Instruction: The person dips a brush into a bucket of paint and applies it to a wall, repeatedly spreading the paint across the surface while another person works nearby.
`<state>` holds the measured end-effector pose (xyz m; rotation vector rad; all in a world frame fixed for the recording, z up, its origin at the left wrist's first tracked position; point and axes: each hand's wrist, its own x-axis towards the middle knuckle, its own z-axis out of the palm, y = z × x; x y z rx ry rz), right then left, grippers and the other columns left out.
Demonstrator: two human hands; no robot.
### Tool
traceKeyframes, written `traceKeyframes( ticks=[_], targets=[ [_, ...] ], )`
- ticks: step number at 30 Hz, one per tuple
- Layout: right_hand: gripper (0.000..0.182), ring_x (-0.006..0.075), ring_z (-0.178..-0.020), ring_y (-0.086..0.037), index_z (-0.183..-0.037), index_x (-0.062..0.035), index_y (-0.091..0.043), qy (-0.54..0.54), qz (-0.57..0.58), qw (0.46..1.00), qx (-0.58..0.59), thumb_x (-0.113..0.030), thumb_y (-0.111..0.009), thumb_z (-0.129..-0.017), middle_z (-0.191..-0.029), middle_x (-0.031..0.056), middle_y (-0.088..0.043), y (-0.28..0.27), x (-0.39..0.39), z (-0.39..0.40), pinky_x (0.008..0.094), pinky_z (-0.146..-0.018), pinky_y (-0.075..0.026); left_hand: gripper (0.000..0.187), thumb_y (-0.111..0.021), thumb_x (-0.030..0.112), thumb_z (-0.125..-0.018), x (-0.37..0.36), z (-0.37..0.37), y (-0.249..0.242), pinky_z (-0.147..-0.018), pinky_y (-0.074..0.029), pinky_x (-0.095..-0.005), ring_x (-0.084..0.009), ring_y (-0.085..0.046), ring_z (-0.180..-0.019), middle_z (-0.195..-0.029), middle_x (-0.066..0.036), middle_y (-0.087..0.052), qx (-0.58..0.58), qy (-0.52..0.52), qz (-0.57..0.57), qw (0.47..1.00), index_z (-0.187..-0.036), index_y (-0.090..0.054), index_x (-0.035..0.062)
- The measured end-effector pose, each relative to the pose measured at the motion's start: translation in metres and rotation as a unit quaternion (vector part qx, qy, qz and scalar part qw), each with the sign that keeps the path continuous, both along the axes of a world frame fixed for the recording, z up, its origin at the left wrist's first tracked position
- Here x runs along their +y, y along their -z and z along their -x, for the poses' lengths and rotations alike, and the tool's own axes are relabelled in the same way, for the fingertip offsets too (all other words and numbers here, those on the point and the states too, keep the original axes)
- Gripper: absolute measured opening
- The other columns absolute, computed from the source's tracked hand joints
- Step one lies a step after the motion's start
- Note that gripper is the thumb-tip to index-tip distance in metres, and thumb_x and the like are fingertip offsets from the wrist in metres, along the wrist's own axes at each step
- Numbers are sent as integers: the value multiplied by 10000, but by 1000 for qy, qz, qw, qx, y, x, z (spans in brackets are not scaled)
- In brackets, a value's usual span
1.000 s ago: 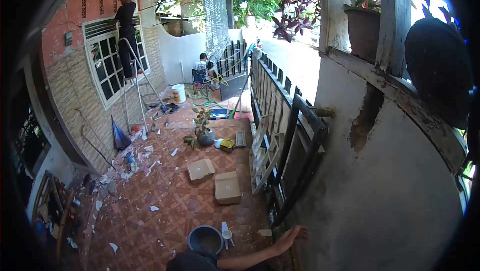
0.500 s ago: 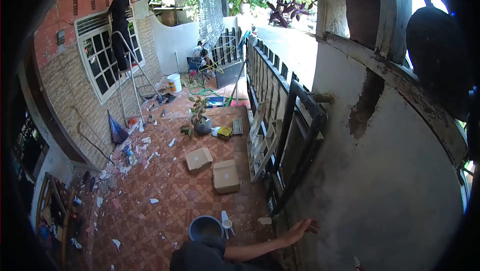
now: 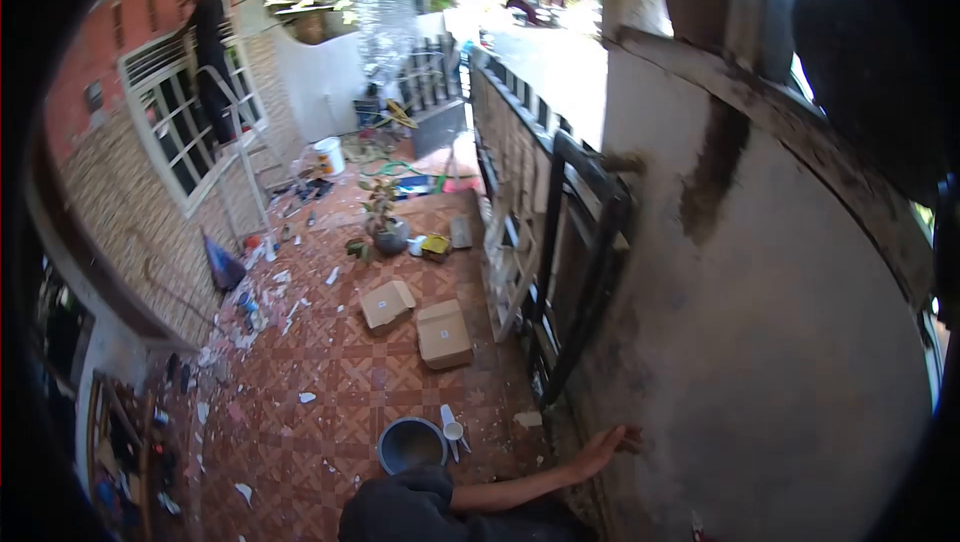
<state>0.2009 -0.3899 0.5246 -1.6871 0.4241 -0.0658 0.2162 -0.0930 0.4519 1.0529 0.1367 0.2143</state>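
My left hand (image 3: 606, 450) reaches across to the right, fingers stretched out and apart, with the fingertips right at the grey plastered wall (image 3: 780, 372). Nothing shows in it. The dark sleeve (image 3: 395, 507) of that arm fills the bottom middle. Low on the wall side, the tip of a small red and silvery object (image 3: 697, 524) pokes up at the frame's bottom edge; its kind is too small to make out. My right hand lies outside the picture. Beside my left arm stand a grey bucket (image 3: 384, 445) and a white dipper-like cup (image 3: 453, 430) on the tiles.
Two cardboard boxes (image 3: 444, 334) lie on the tiled floor (image 3: 330, 412) amid white flakes. A potted plant (image 3: 390, 236) stands beyond them. A black gate frame (image 3: 590, 272) borders the wall. Farther off, another person (image 3: 208, 62) stands on a ladder (image 3: 240, 132) by the window.
The view has shifted, so the yard and wall appear farther left and higher. My left hand keeps its outstretched pose at the wall. The red and silvery tip appears slightly farther left.
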Motion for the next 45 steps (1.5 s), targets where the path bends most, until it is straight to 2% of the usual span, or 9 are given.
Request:
traceKeyframes(
  ticks=[1, 3, 6, 17, 27, 33, 38, 40, 45],
  targets=[
    [267, 222, -917, -640, -1078, 44, -589, -17, 16, 1000, 19, -190, -520, -967, -971, 150, -683, -31, 19, 14, 307, -922, -469, 511, -321, 426, -1016, 0, -1, 0, -914, -433, -350, -192, -586, -1021, -1113, -101, -588, 11, -7, -29, 1000, -1254, -490, 6],
    [270, 172, -859, -608, -1020, 18, -618, -26, 105, 993, -44, -202, -467, -979, -982, 104, -650, 64, -39, 12, 289, -712, -501, 500, -329, 406, -1018, 1, -4, -7, -949, -428, -364, -212, -588, -1041, -1115, -102, -603, -14, 26, 25, 999, -1211, -514, -15],
    [362, 149, -861, -604, -1110, 4, -608, 117, -10, 991, -64, -313, -488, -982, -973, 93, -654, 10, 13, 27, 295, -792, -464, 483, -300, 388, -1025, -5, -4, -25, -958, -438, -367, -230, -587, -1040, -1115, -123, -610, 63, -2, -161, 985, -1207, -529, 4],
    [233, 48, -568, -440, -836, -16, -535, 173, -84, 970, -147, -203, -521, -975, -653, -2, -495, -43, 46, 57, 220, -489, -360, 548, -318, 479, -999, -44, -14, -16, -944, -400, -416, -294, -589, -1042, -1158, -131, -580, 53, 147, -81, 984, -1258, -467, 19],
    [236, 64, -575, -395, -688, -6, -486, 124, -31, 955, -269, -74, -582, -892, -638, 4, -455, -143, 24, 8, 236, -525, -331, 555, -310, 489, -995, -66, -33, -34, -935, -386, -407, -296, -592, -1064, -1162, -134, -593, 0, 202, -111, 973, -1271, -467, 34],
    [159, 151, -598, -446, -695, -7, -493, 24, 100, 818, -565, 1, -606, -808, -707, 83, -476, -182, 30, 0, 255, -545, -359, 542, -319, 455, -1002, -74, -32, -63, -970, -398, -429, -305, -591, -1041, -1106, -164, -603, -21, 172, -100, 980, -1236, -470, -10],
    [174, 180, -655, -463, -702, -11, -478, 64, -63, 882, -463, 26, -633, -773, -742, 101, -489, -122, 39, -16, 289, -542, -371, 514, -315, 427, -1009, -73, -35, -73, -979, -394, -426, -301, -583, -1060, -1094, -165, -606, -58, 170, -82, 980, -1228, -479, -7],
    [185, 176, -668, -461, -695, -11, -472, 57, 168, 851, -494, 14, -622, -799, -727, 106, -479, -84, 34, -31, 292, -553, -371, 484, -304, 386, -1016, -73, -35, -81, -987, -391, -428, -300, -574, -1082, -1106, -171, -607, -96, 169, -91, 977, -1234, -480, -9],
    [221, 164, -641, -452, -678, -14, -450, 96, 99, 913, -383, -10, -581, -856, -714, 90, -484, -22, 47, 4, 285, -545, -364, 469, -269, 335, -1018, -69, -30, -106, -1028, -363, -440, -317, -547, -1137, -1151, -191, -599, -135, 166, -120, 970, -1236, -488, -18]
  ],
)
